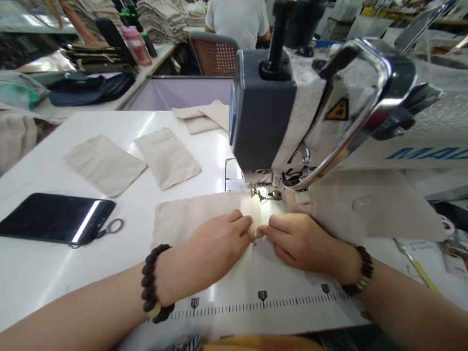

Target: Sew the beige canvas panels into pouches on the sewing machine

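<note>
Just in front of the sewing machine's presser foot (268, 193), my two hands almost meet at the fingertips. My left hand (219, 243) is closed, pinching the right edge of a beige fabric piece (190, 214) that lies flat on the machine table. My right hand (302, 241) is also closed, thumb and forefinger pressed together near that same edge; what they pinch is too small to make out. Behind the right hand, another beige fabric piece (395, 204) with a small tab on it spreads under the machine arm.
The sewing machine head (265, 107) stands over the work area. Two beige fabric pieces (168, 158) and a folded beige stack (204, 117) lie farther back. At left rests a black phone (54, 217) with a ring strap. A person in white (237, 22) sits beyond the table.
</note>
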Demonstrator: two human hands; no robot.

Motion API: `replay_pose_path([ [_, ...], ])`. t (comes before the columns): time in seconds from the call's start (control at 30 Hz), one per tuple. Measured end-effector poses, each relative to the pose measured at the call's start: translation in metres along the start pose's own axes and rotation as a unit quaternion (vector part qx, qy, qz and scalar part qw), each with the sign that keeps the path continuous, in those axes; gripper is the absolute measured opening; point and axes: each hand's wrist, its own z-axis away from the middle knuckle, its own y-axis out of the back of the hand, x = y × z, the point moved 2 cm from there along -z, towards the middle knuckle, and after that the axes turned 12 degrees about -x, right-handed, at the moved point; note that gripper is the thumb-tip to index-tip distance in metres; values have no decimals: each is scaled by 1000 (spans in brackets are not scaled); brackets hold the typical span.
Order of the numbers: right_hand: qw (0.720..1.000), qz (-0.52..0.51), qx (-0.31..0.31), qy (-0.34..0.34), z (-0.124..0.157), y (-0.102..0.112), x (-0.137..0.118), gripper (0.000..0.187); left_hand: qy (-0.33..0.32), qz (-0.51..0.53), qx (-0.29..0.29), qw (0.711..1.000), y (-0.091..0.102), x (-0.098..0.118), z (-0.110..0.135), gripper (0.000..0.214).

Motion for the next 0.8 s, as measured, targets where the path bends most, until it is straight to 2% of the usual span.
replay_pose_path([
  [0.13,1000,1,-4,8,1,0,-2,31,16,41,10,999,-1,-1,1,20],
  [0.27,1000,4,-5,-12,-1,-2,-1,30,22,61,46,997,-4,-5,1,21],
  [0.5,999,18,-1,-45,-9,-5,1,28,42,43,66,996,-6,-19,-8,23],
  [0.8,989,68,-22,-133,-18,-13,4,35,54,41,116,991,-5,-38,-14,26],
])
